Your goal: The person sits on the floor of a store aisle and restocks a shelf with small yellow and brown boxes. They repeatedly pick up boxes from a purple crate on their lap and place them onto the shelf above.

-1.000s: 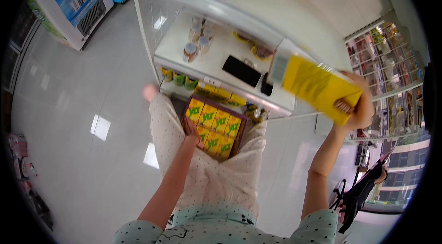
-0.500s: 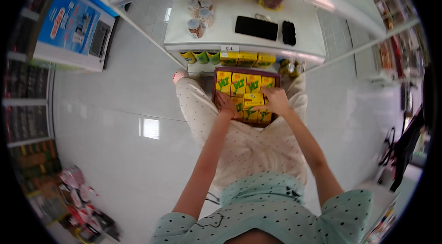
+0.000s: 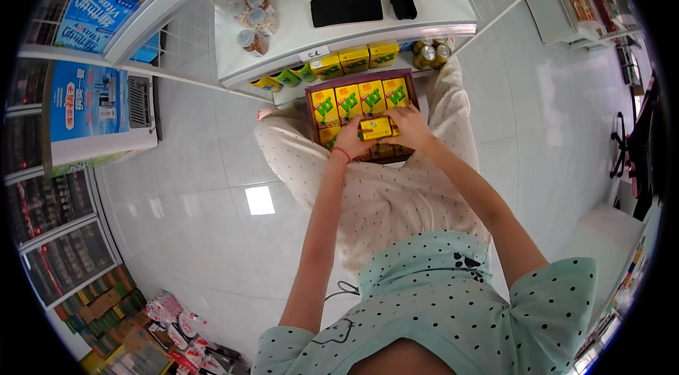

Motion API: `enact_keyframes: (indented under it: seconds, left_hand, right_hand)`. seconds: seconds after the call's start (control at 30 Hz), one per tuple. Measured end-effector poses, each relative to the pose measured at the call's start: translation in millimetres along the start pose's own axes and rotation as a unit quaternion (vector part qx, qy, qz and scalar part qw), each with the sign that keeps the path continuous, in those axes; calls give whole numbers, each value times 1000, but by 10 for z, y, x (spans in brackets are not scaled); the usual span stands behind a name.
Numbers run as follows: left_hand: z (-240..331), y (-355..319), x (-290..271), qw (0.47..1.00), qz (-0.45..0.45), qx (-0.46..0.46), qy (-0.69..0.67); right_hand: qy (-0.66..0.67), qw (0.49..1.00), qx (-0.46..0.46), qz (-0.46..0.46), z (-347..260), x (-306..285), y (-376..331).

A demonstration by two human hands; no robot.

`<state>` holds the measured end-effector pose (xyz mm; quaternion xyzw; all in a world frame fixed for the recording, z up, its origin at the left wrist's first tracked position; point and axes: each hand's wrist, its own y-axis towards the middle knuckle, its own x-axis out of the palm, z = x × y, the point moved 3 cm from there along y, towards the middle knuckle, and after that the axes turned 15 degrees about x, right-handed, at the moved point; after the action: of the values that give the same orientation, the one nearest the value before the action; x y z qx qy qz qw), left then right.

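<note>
Shop: white tile floor, white shelf (image 3: 396, 18) ahead.
Tray: dark tray (image 3: 310, 95) on lap, w/ rows of yellow cartons.
Pack: yellow pack (image 3: 375, 127) lying over tray's middle.
L hand (image 3: 349, 140): fingers closed on pack's left end.
R hand (image 3: 409, 127): clamped on right end.
Tip: lift level, both ends even, clear of neighbours.
Shelf: phone (image 3: 346, 8), cups; cartons, cans below.

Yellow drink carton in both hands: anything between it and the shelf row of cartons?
Nothing visible. Left hand and right hand hold the yellow drink carton over the brown tray; the shelf row of cartons lies just beyond.
</note>
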<state>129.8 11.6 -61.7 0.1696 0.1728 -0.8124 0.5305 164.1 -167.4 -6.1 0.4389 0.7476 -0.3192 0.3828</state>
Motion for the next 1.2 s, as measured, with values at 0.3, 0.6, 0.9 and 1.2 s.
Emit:
enact_keyframes:
  seconds: [0.3, 0.6, 0.9, 1.2]
  left_hand:
    - [-229, 16, 17, 984, -71, -145, -71]
    - [-300, -1, 66, 984, -98, -149, 4]
    - [-399, 2, 118, 951, -198, -185, 149]
    - [-222, -58, 87, 978, -184, -84, 51]
  right_hand:
    - [34, 991, 68, 108, 102, 26, -134]
    - [66, 963, 254, 55, 65, 50, 82]
    - [55, 950, 309, 6, 207, 19, 15]
    - [-107, 964, 243, 34, 248, 256, -29]
